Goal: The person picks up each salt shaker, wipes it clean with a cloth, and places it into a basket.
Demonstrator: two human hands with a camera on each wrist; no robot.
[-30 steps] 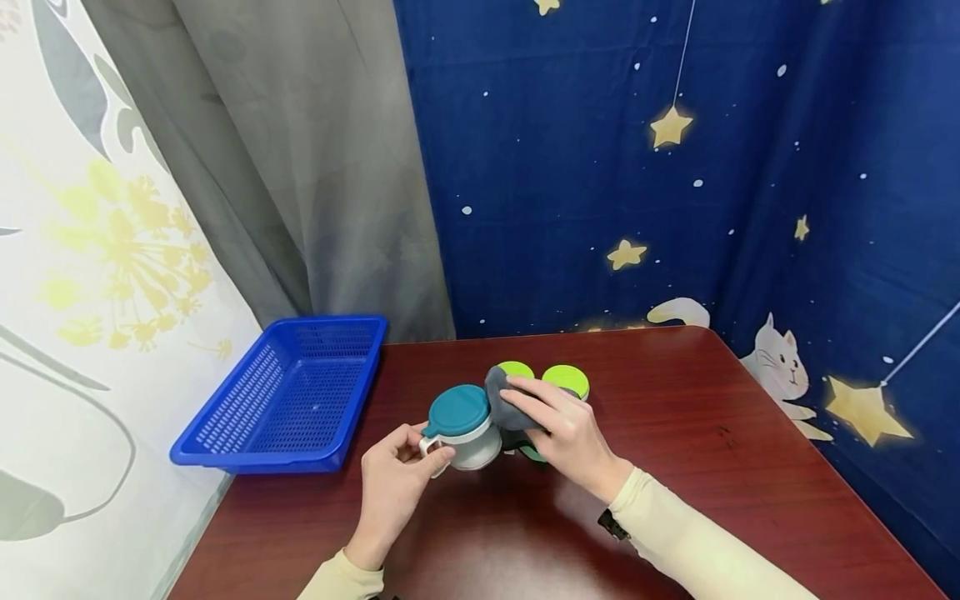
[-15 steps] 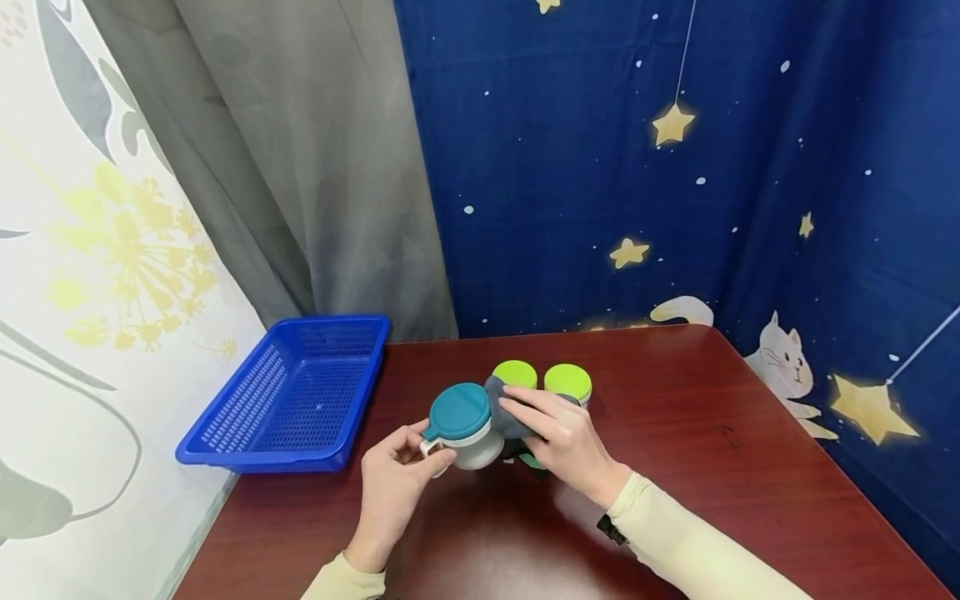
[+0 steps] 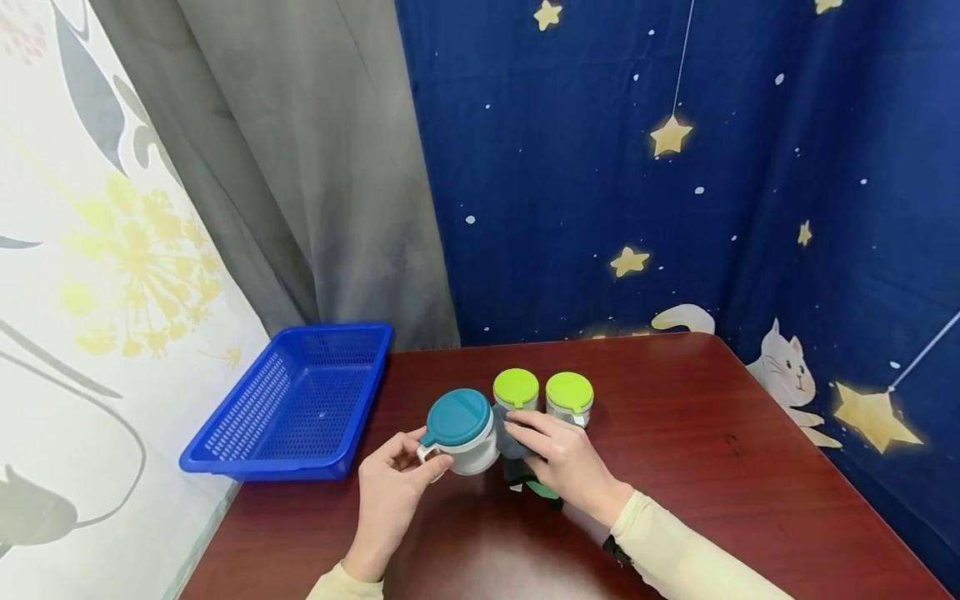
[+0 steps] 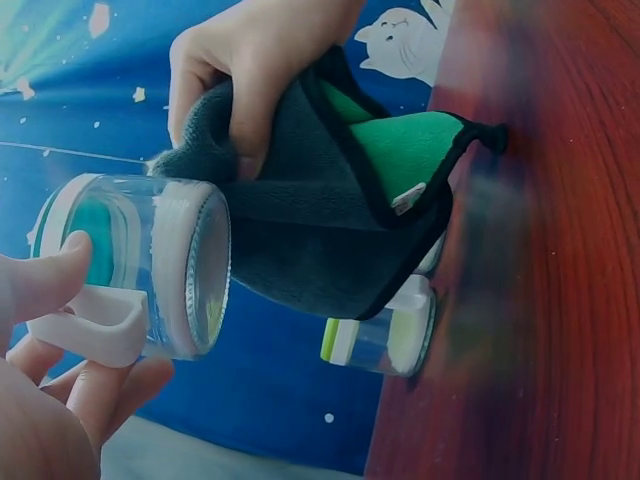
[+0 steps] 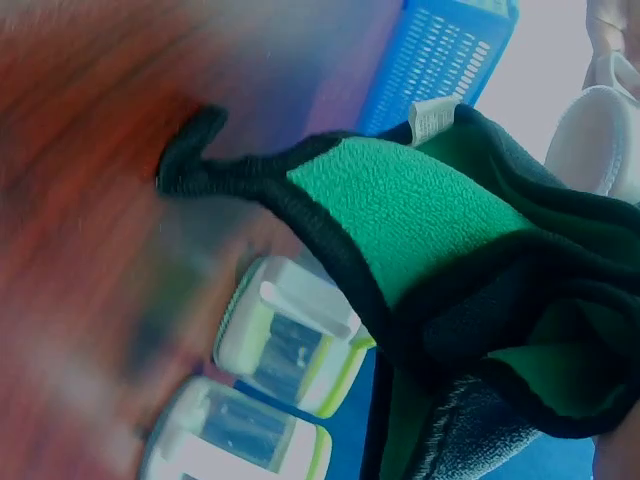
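My left hand [image 3: 392, 492] grips the white handle of a clear jar [image 4: 160, 265] with a teal lid [image 3: 458, 417], held tilted above the table. In the left wrist view the thumb lies over the handle and fingers curl beneath it. My right hand [image 3: 567, 461] pinches a dark grey cloth [image 4: 330, 225] with a green reverse side [image 5: 400, 210] and black edging. The cloth touches the jar's right side by the lid rim, its loose part hanging down. Behind the cloth stand two jars with lime lids, one on the left [image 3: 516, 388] and one on the right [image 3: 569, 392].
A blue perforated basket [image 3: 288, 408] sits at the left end of the dark red wooden table [image 3: 697, 467]. A grey curtain [image 3: 330, 167] and a blue starry curtain [image 3: 555, 183] hang behind the table. A white patterned cloth hangs at the left.
My right hand and the cloth have slid a little down the jar's side, uncovering more of the lime-lidded jars. My left hand keeps its grip on the handle. The head view has tilted slightly.
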